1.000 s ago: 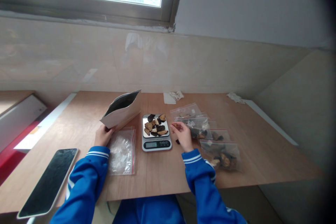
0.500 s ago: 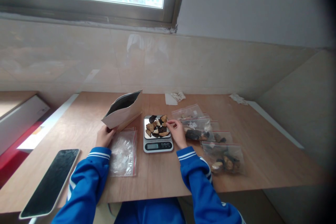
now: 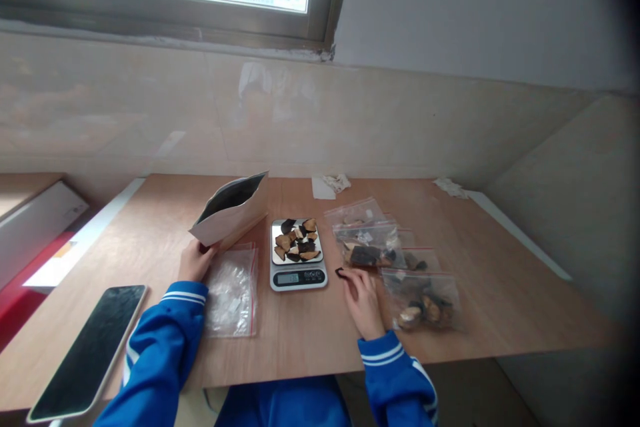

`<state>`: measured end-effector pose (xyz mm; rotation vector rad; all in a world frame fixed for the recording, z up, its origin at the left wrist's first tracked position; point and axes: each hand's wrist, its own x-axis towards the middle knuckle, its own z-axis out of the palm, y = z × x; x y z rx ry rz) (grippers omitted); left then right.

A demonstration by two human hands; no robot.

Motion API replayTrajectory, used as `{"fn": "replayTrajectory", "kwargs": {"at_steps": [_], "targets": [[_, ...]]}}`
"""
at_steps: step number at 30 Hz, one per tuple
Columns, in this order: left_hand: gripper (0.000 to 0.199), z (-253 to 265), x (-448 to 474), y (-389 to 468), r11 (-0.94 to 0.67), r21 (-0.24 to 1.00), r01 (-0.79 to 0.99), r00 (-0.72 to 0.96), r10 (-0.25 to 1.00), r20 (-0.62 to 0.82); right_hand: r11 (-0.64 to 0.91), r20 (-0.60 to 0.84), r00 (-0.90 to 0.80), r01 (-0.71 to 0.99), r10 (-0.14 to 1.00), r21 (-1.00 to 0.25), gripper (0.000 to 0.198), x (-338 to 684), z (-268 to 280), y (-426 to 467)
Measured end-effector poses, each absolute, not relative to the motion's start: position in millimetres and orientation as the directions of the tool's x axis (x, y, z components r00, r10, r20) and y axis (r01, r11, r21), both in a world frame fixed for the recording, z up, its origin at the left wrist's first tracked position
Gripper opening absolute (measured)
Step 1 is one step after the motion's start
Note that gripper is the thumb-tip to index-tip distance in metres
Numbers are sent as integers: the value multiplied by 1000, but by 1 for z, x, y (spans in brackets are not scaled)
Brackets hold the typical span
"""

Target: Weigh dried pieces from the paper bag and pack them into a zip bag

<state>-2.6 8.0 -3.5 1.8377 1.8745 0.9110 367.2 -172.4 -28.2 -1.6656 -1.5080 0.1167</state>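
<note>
- pouch (image 3: 235, 219), open-mouthed, gripped by left hand (image 3: 194, 261)
- chips (image 3: 297, 240) on scale (image 3: 299, 278)
- right hand (image 3: 363, 303) touching dark chip (image 3: 340, 273) on table (image 3: 295, 337), just right of scale; can't tell if pinched

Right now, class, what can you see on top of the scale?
Several brown and black pieces lie on the scale; the top surface directly beneath them is covered.

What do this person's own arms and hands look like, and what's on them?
The left hand and right hand are human and ungloved. The left sleeve and right sleeve are long and bright blue, with paired white bands circling near the wrists and white stripes along the outer sides. No cables show on either arm.
</note>
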Motion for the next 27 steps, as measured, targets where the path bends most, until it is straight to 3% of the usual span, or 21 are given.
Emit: {"fn": "replayTrajectory", "kwargs": {"at_steps": [9, 17, 22, 27], "targets": [[55, 2, 1, 5, -47, 679, 732, -104, 978, 180, 92, 454, 238, 800, 858, -593, 23, 366, -33, -177], [46, 3, -4, 5, 20, 685, 728, -236, 946, 224, 98, 495, 277, 790, 823, -606, 19, 365, -29, -179], [49, 1, -5, 7, 31, 678, 734, -227, 953, 202, 52, 529, 342, 802, 777, -595, 18, 365, -25, -179], [47, -2, -6, 8, 27, 663, 748, -223, 951, 213, 80, 517, 292, 809, 804, -582, 18, 366, -26, -179]]}}
